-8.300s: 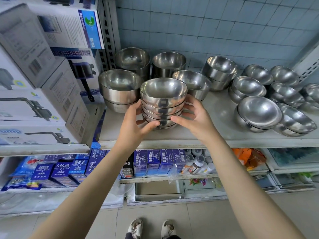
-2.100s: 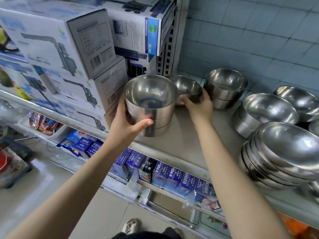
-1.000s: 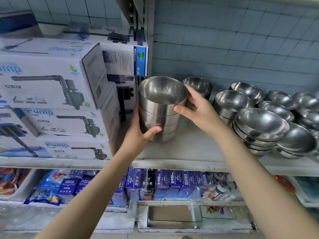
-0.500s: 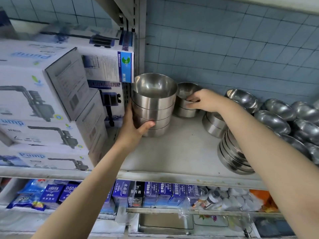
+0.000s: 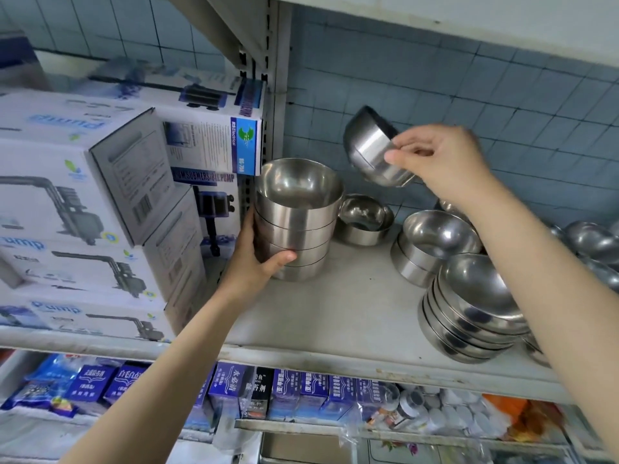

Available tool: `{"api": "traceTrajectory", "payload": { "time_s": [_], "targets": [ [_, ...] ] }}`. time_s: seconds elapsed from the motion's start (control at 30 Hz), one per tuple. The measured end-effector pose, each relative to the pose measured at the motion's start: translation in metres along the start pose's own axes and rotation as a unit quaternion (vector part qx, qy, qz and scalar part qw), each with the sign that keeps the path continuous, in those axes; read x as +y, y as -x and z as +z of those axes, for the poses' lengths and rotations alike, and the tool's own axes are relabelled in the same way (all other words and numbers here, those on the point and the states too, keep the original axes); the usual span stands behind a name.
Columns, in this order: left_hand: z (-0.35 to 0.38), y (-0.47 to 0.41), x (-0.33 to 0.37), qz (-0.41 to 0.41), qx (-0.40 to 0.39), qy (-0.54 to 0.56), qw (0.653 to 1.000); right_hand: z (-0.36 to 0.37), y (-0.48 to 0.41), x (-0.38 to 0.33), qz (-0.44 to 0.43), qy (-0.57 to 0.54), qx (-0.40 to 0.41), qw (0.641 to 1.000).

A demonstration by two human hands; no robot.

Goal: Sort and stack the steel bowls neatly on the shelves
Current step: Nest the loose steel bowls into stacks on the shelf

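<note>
Bowl (image 5: 375,152): tilted, pinched at its rim by my right hand (image 5: 442,165), in the air up and right of the stack (image 5: 298,226) my left hand (image 5: 254,262) grips at the shelf (image 5: 351,313) left end. Left, I judge: this one, lone bowl (image 5: 365,216) behind, loose bowls (image 5: 591,237) far right.

Both bare forearms are stretched forward and upward over the front edge of the shelf (image 5: 335,346). The left hand (image 5: 258,262) is wrapped round the lower left side of a stack of bowls (image 5: 296,226) near the shelf's left end, with the thumb laid across its front and the fingers hidden behind it. The right hand (image 5: 445,162) is held high above the shelf, and a single tilted bowl (image 5: 371,149) is pinched at its rim between thumb and curled fingers.
</note>
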State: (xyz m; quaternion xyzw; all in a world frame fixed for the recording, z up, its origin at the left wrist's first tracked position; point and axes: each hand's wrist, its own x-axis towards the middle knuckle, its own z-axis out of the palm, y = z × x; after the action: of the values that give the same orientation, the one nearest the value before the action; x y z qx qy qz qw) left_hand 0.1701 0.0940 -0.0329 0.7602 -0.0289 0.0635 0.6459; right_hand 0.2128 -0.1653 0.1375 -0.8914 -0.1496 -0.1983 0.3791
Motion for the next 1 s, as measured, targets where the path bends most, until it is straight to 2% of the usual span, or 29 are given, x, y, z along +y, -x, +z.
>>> {"api": "traceTrajectory", "payload": {
  "time_s": [0.1,0.27,0.5,0.73,0.83,1.0],
  "targets": [
    [0.001,0.000,0.002,-0.002,-0.005,0.007,1.000,0.009,0.007,-0.036,-0.096,0.030,-0.009,0.995],
    [-0.001,0.000,0.001,0.000,-0.012,0.008,1.000,0.047,0.017,-0.059,-0.167,0.108,-0.074,0.977],
    [-0.001,-0.006,-0.002,-0.001,-0.022,0.012,1.000,0.047,0.026,-0.061,-0.141,0.153,-0.137,0.968],
    [0.008,-0.011,0.007,0.022,-0.033,0.004,0.999,0.048,0.022,-0.050,-0.106,0.158,-0.130,0.973],
    [0.009,-0.011,0.004,0.020,-0.027,0.001,0.999,0.042,0.018,-0.045,-0.074,0.072,-0.141,0.985],
    [0.009,-0.015,0.006,0.012,-0.021,0.000,1.000,0.028,0.015,-0.005,0.025,-0.029,-0.055,0.998]
  ]
}}
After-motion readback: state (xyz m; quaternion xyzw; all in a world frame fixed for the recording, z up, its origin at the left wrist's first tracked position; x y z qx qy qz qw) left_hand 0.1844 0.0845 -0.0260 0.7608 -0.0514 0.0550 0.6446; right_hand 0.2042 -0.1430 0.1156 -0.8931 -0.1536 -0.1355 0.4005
